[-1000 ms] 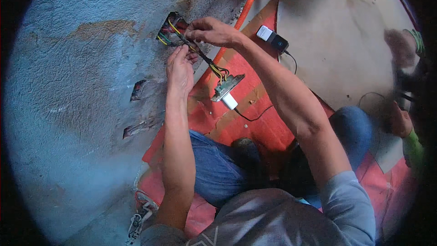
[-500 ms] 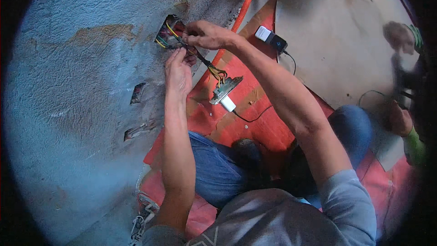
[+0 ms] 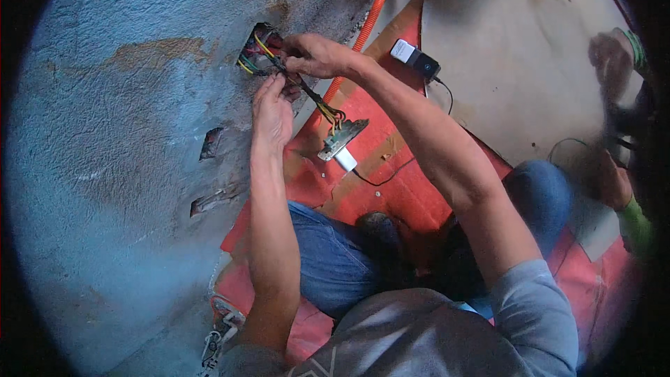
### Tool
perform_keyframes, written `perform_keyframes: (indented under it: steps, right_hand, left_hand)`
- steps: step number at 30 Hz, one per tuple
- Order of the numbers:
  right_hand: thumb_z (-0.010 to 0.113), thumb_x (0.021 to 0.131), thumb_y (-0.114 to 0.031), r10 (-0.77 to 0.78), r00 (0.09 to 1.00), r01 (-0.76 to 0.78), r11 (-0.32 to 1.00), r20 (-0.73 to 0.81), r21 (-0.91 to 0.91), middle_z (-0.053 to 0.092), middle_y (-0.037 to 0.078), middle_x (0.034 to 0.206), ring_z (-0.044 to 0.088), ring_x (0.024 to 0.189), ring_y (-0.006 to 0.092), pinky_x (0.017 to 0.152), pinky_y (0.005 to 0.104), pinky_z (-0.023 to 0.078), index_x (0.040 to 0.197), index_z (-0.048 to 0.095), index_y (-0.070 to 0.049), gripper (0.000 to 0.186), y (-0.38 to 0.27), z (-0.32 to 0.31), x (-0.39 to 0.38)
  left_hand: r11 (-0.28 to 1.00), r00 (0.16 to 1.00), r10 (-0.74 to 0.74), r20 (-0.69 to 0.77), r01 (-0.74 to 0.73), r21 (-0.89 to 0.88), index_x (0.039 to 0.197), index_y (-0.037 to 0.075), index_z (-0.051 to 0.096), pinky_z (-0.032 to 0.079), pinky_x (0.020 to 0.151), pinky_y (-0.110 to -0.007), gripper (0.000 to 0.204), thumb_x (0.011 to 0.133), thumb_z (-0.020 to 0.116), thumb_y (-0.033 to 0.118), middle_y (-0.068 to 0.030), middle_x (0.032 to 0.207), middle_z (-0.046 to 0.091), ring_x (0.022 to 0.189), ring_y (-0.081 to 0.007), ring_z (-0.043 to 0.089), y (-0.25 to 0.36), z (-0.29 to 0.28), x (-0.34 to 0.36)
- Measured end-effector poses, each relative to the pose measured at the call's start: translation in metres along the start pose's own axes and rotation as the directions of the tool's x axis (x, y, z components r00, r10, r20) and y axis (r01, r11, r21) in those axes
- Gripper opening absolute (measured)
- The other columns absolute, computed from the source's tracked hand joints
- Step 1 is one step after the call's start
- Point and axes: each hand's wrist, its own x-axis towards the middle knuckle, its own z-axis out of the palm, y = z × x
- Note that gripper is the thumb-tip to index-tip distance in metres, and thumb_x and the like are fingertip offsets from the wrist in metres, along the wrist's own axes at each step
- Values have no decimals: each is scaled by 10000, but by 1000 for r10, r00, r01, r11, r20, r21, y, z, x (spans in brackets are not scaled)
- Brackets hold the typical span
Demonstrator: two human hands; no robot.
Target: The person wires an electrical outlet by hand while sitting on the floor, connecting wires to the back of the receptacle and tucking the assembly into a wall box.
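A square box recess (image 3: 259,33) in the rough wall holds several yellow, green and red wires. My right hand (image 3: 317,56) is closed at its right edge, fingertips pinching wires there. Just below, my left hand (image 3: 272,113) is raised with its thumb and fingers closed around the dark wire bundle; some of its fingers are hidden. From between my hands the black and yellow wire bundle (image 3: 317,100) runs down to a hanging socket plate (image 3: 345,137). Plugged into that plate is a white charger (image 3: 345,160) with a thin black cord.
Two smaller wall recesses (image 3: 210,143) sit lower down. An orange corrugated conduit (image 3: 375,14) rises along the wall. A black and white device (image 3: 416,58) lies on a beige board (image 3: 502,63) over the red floor covering (image 3: 419,185). Another person's hands (image 3: 614,183) show at far right.
The hanging socket plate and charger have swung slightly left and down. My hands stay at the wall box with barely any shift. The other person's upper hand at right has moved slightly.
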Motion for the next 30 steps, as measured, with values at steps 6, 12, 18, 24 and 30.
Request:
perform_keyframes:
  steps: [6,12,18,24,30]
  right_hand:
    - [645,969,-279,-63,997,67,995,-53,78,656,38,857,586,812,144,755,322,495,1102,687,-3,309,3,-4,-2]
    - [636,1022,-331,79,997,-81,922,19,380,656,-38,858,539,758,67,689,264,463,1090,723,-62,292,2,-8,-4]
    - [650,1015,-326,270,959,-280,866,84,416,661,-45,821,573,732,80,674,275,486,1033,726,-59,279,-5,-6,-3]
    - [697,980,-360,294,944,-329,846,146,421,674,-44,806,563,719,71,638,266,444,935,746,-96,272,-7,-8,-3]
    - [720,961,-320,294,953,-292,814,79,503,660,-47,774,530,691,72,621,263,412,929,747,-85,239,-5,-1,-5]
  left_hand:
    - [1000,997,-20,80,21,-10,1153,51,644,472,952,-339,160,1028,600,140,-47,1068,693,964,-151,623,-1,-15,2]
    - [999,998,-24,57,26,-28,1072,53,659,521,863,-337,105,1011,632,134,-66,1053,694,933,-179,626,-1,-9,0]
    - [995,997,-37,64,43,-86,1074,61,668,513,896,-357,103,995,643,122,-63,1053,694,967,-193,621,0,-14,1]
    - [995,996,-37,85,45,-84,1088,53,642,474,880,-339,102,1024,596,118,-59,1047,687,981,-177,616,1,-11,3]
    - [992,990,-56,126,69,-101,1045,76,688,497,909,-369,79,985,649,109,-71,1055,709,1000,-206,629,3,-12,3]
